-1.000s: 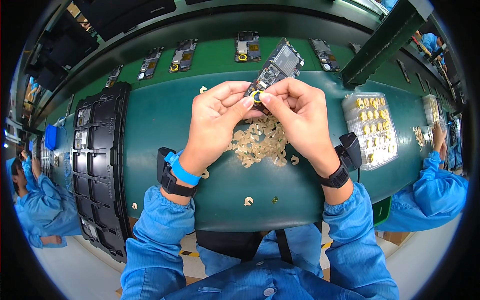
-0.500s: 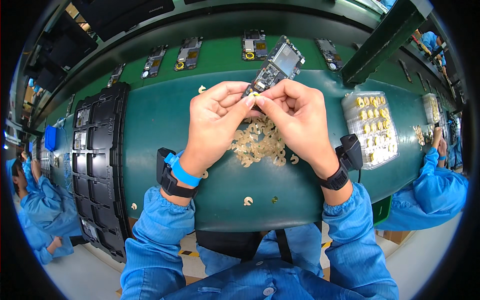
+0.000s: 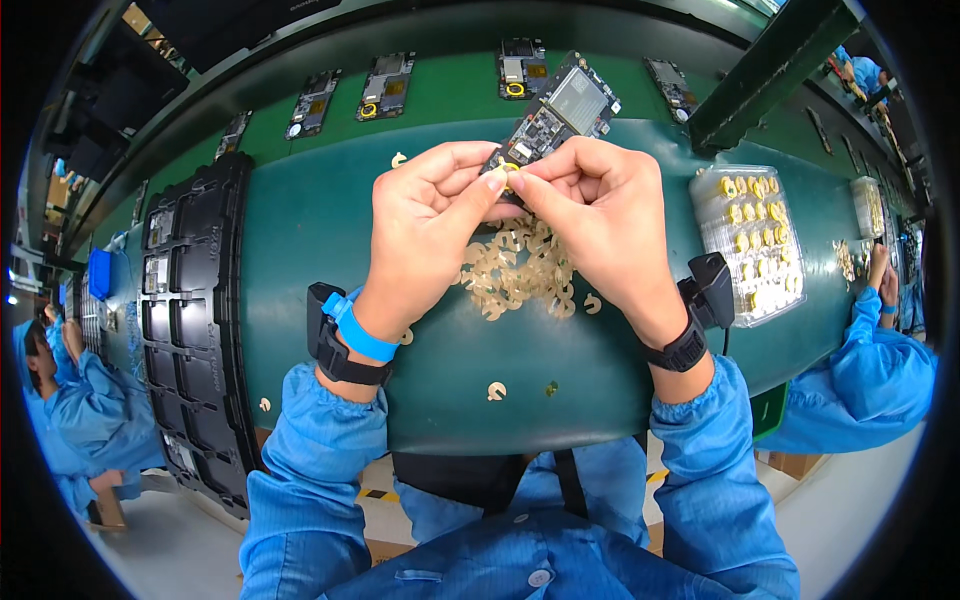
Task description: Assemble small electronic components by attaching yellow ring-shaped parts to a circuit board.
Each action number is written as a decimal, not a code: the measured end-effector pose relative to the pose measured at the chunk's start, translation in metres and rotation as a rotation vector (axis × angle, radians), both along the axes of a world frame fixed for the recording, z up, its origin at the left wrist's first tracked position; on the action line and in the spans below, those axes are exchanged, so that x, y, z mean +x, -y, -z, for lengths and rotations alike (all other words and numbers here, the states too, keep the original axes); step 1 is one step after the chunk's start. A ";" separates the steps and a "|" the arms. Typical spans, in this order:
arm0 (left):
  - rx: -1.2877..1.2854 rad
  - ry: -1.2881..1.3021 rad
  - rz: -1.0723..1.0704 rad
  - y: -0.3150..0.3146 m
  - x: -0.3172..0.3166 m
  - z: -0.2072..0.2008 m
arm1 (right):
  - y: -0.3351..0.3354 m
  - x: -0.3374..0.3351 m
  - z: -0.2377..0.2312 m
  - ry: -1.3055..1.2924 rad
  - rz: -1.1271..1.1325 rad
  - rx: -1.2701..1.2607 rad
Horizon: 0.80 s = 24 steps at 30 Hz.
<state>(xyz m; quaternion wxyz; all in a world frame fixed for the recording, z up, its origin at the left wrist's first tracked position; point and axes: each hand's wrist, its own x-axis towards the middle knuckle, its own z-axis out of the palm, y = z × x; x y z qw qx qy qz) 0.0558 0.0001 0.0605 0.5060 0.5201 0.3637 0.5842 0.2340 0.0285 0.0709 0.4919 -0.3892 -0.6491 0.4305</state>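
Both my hands are closed at the lower end of a dark circuit board (image 3: 578, 98), tilted with its upper end leaning right, a silver shield on its face. My left hand (image 3: 422, 208) pinches the board's lower left edge, thumb on its face. My right hand (image 3: 607, 212) grips the lower right side, its thumb tip meeting the left thumb. Between the thumbs shows a small yellow ring-shaped part (image 3: 511, 168), partly covered by them. Below the hands lies a loose pile of beige C-shaped pieces (image 3: 517, 278) on the green mat (image 3: 310, 250).
A clear plastic tray (image 3: 776, 308) of yellow round parts stands right of my hands, near a green post (image 3: 765, 85). At left is a black compartment tray (image 3: 197, 390). More circuit boards (image 3: 386, 86) line the far green strip. Co-workers (image 3: 850, 385) sit on both sides.
The view has shifted a little, so boards and mat appear higher. More of the yellow part shows between my thumbs. Both hands keep their hold on the circuit board.
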 end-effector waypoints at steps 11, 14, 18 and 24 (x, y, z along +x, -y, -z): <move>-0.065 0.059 -0.018 0.002 0.002 -0.001 | 0.003 0.009 -0.004 0.141 0.001 0.191; -0.068 0.075 -0.011 0.001 0.000 0.002 | 0.004 0.009 -0.005 0.231 -0.001 0.330; -0.069 0.080 -0.009 0.001 0.001 0.005 | 0.005 0.008 -0.002 0.297 -0.006 0.447; -0.039 0.111 -0.018 -0.005 0.000 0.006 | -0.002 0.003 0.007 0.354 0.037 0.678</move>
